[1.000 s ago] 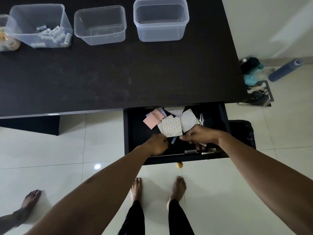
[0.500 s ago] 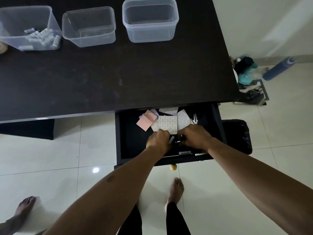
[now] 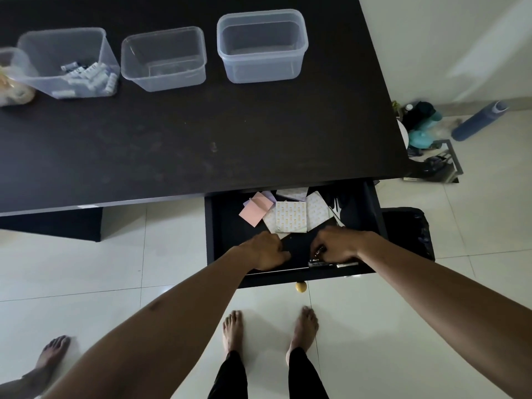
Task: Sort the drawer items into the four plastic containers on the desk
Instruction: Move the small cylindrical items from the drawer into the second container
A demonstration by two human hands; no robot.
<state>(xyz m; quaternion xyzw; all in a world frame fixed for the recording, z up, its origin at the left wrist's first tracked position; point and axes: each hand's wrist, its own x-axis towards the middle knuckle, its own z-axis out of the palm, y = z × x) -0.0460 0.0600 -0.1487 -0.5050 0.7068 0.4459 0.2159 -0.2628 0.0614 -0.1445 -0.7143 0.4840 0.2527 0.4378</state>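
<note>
The black drawer [image 3: 227,243] is pulled open under the desk [image 3: 201,133]. Pink, lilac and patterned paper pads [image 3: 289,216] lie at its back. My left hand [image 3: 266,251] is a closed fist near the drawer's front, with nothing visible in it. My right hand [image 3: 336,244] curls over small dark items [image 3: 318,263] along the front wall, its fingertips pinching a small shiny dark piece [image 3: 319,250]. On the desk stand four clear containers: one cut off at the far left [image 3: 13,63], one holding small white items [image 3: 66,53], and two empty ones [image 3: 164,57] [image 3: 262,44].
A round yellow knob [image 3: 300,287] sticks out of the drawer front above my bare feet. A black bag [image 3: 408,228] sits right of the drawer. Bottles and a rack [image 3: 437,145] stand by the wall. Another person's foot [image 3: 51,352] is at the lower left.
My hands have drawn apart: the left moved left, and the right slid toward the drawer's front right. The camera view shifted, bringing the containers lower in the frame.
</note>
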